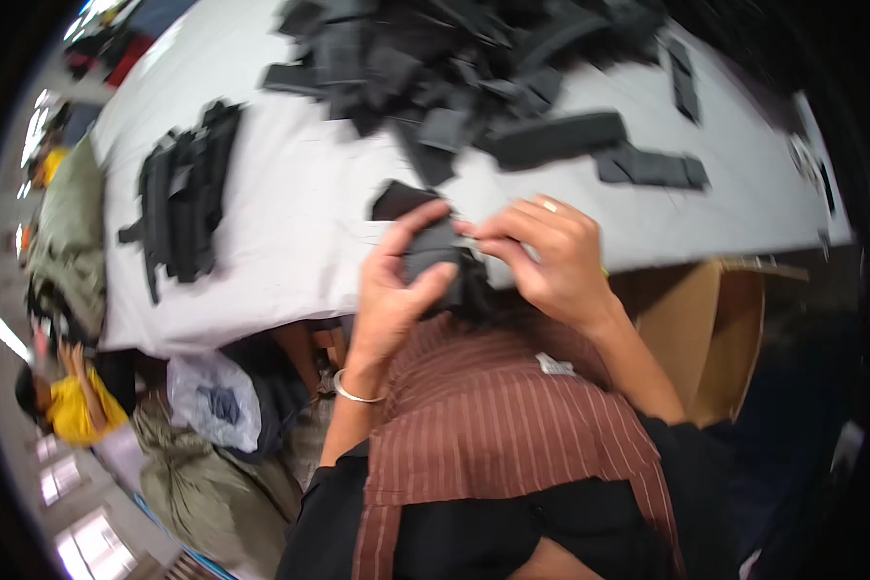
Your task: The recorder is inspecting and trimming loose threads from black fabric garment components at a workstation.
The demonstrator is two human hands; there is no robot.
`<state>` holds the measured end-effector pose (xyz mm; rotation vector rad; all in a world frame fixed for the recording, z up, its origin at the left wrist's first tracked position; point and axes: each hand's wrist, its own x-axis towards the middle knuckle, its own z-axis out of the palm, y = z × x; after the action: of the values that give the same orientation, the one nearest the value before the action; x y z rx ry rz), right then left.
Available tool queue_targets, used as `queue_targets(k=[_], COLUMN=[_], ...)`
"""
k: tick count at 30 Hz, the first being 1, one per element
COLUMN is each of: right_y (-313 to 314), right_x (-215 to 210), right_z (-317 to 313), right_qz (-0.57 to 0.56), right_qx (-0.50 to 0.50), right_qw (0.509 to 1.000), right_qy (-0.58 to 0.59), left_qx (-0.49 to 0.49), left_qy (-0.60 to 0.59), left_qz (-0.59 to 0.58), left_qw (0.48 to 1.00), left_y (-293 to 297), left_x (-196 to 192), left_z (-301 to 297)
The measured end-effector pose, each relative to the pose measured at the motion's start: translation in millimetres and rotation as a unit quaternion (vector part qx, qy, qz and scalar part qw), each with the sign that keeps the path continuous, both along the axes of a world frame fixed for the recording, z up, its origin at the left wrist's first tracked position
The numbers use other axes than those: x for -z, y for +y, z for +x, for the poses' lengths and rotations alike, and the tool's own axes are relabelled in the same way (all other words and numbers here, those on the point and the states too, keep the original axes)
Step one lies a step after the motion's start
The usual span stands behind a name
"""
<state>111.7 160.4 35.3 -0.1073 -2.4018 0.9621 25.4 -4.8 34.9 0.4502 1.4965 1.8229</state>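
The left hand (pixel 390 282) clasps a dark fabric piece (pixel 429 246) at the near edge of the table (pixel 290 217); the right hand (pixel 558 259) has fingertips at its side — whether pinching it, unclear. Leftward, 1 neat row (pixel 186 201) looks finished; the loose heap (pixel 406 63) beyond apparently remains.

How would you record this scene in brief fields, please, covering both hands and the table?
Surface: white cloth-covered table
Left hand: holds a dark grey fabric piece
Right hand: at that piece's right edge; exact contact blurred
Far side: heap of dark grey fabric strips
Left side: row of dark fabric strips
Below near edge, right: brown cardboard box
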Motion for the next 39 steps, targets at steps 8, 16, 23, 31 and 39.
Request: queue_targets(k=[8,16,23,31,39], right_y=[5.4,25.9,41.9,6.2,-52.3], right_x=[9.0,16.7,17.3,-27.0,-32.1], right_z=[-18.5,-26.4,-59.6,-53.3,-6.5], right_qz=[0.035,0.029,0.101,-0.217,-0.145], right_qx=[0.027,0.064,0.074,-0.085,-0.152], right_qw=[0.996,0.993,0.989,0.972,0.978], right_qy=[0.081,0.090,0.073,-0.038,-0.006], left_qx=[-0.066,-0.006,0.115,0.045,-0.007], left_qy=[-0.040,-0.006,0.037,0.017,0.106], left_qz=[0.014,-0.018,-0.049,-0.023,0.006], left_qw=[0.997,1.000,0.991,0.999,0.994], left_y=[-6.5,-7.1,-1.3,-25.8,-47.0], left_x=[8.1,12.7,-7.4,-15.6,-18.0], left_z=[-3.2,-1.8,28.3,39.2,49.8])
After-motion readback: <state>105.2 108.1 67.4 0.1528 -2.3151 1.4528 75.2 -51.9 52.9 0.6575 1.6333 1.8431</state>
